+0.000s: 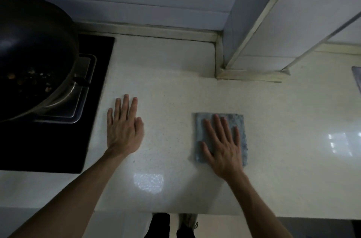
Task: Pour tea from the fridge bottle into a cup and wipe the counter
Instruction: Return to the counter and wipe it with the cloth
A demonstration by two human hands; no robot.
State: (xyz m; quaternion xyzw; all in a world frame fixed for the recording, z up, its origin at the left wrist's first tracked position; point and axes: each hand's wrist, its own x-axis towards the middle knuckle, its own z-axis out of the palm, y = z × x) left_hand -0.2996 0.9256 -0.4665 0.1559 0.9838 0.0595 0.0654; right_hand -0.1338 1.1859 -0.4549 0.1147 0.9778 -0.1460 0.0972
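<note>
A folded grey-blue cloth [239,123] lies flat on the pale speckled counter [168,81]. My right hand [222,146] presses on the cloth with straight, spread fingers and covers its lower middle. My left hand [124,126] rests flat on the bare counter to the left of the cloth, fingers straight and pointing away from me. No bottle or cup is in view.
A dark wok [33,52] with food bits sits on a black stove top [58,140] at the left. A tiled wall corner [252,42] juts onto the counter at the back right. A grey object [357,77] shows at the right edge. The counter's front edge runs along the bottom.
</note>
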